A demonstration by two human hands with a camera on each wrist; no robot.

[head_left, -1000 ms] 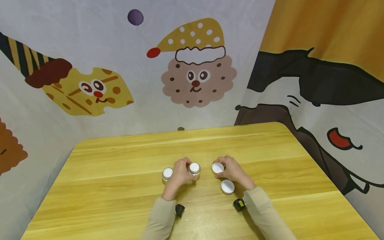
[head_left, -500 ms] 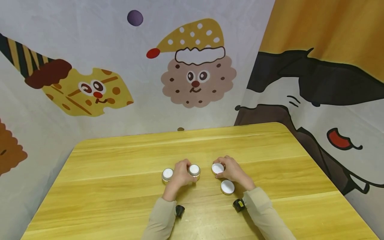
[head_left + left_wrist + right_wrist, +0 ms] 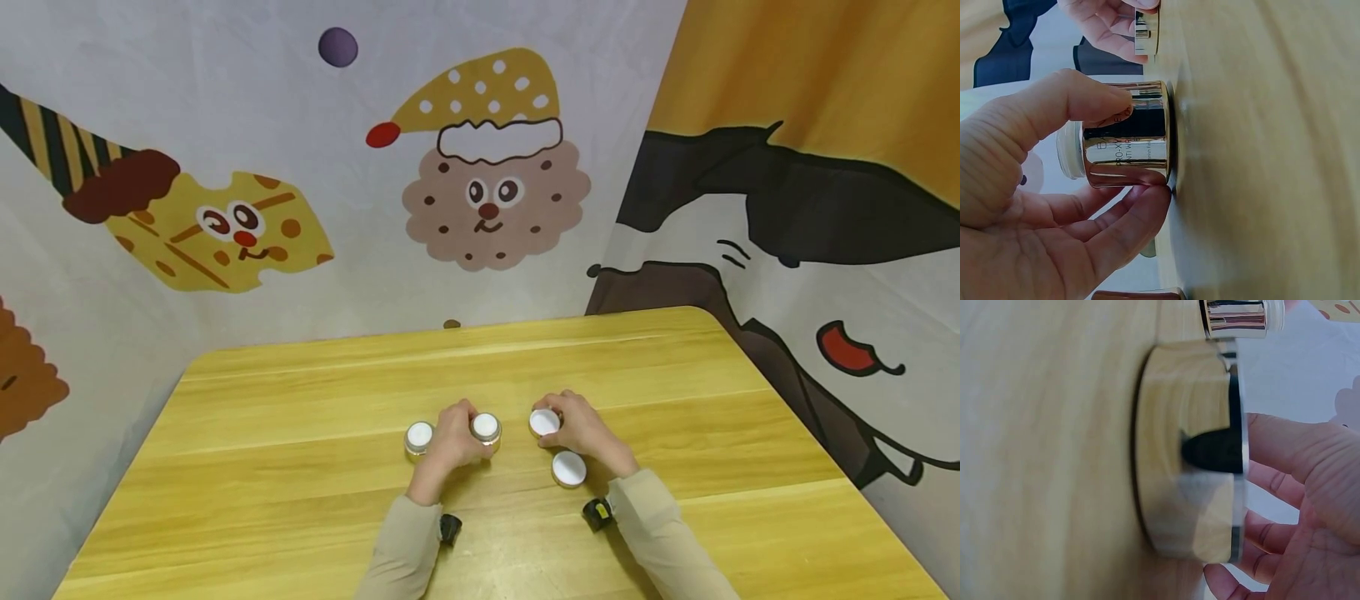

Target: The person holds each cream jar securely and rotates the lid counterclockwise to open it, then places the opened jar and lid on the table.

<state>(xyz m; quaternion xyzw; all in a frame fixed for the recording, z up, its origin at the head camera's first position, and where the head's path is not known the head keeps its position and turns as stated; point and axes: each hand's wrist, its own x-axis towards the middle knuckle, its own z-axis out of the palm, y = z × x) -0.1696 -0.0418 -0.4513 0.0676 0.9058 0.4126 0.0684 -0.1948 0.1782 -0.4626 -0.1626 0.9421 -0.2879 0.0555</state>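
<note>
My left hand [image 3: 452, 437] grips a shiny gold cream jar [image 3: 486, 428] with a white top and no outer lid. The left wrist view shows this jar [image 3: 1129, 144] upright on the table, thumb on one side and fingers on the other. To the right, my right hand [image 3: 583, 427] pinches a round gold jar lid [image 3: 543, 422], its white inside facing up. A second lid [image 3: 569, 469] lies white side up just in front of that hand; it looms large in the right wrist view [image 3: 1179, 456], hiding the held one. Left of my left hand stands another uncapped jar [image 3: 418, 437].
All of this sits on a yellow wood-grain table [image 3: 300, 500]. Behind it hangs a pale cloth [image 3: 375, 292] printed with cartoon figures. A black wrist camera [image 3: 450, 528] is on the left wrist, and another black camera [image 3: 597, 513] is on the right.
</note>
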